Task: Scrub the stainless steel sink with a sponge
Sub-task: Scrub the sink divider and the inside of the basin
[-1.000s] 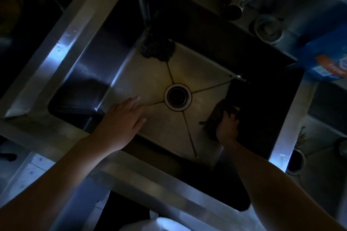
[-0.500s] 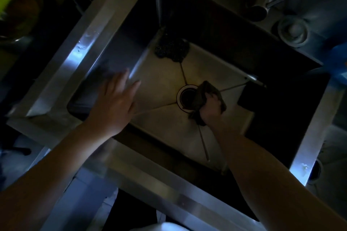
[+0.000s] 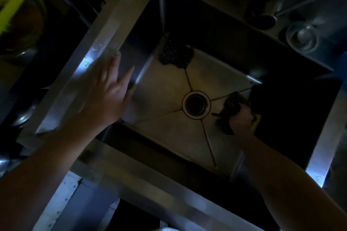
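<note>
Right hand is curled tight round the sponge and pushes it down on the floor of the sink, just right of the drain. The sponge is dark and floppy, and a bit of it pokes out toward the drain. Both bare arms reach in from the near side, over the steel tabletop that holds the sink.

Left of the drain, the left hand is flat, with its fingers straight and a little spread. It is by the left wall of the sink, close to the rim. I cannot tell if it touches the steel.

The sink floor is grey and dull. The drain is a round hole with a shiny ring, in the middle of the floor. Four thin lines run out from the drain to the corners. Just right of the drain, past the sponge, a black block sits in the shadow.

Past the drain, in the far left corner, lies a dark bumpy scrubber.

Farther from the drain, up on the far right, are the tap and a round metal plug. Far off to the left of the drain there is something yellow.

The room is very dark. Bright light shines only on strips of the tabletop, left and right of the drain.
</note>
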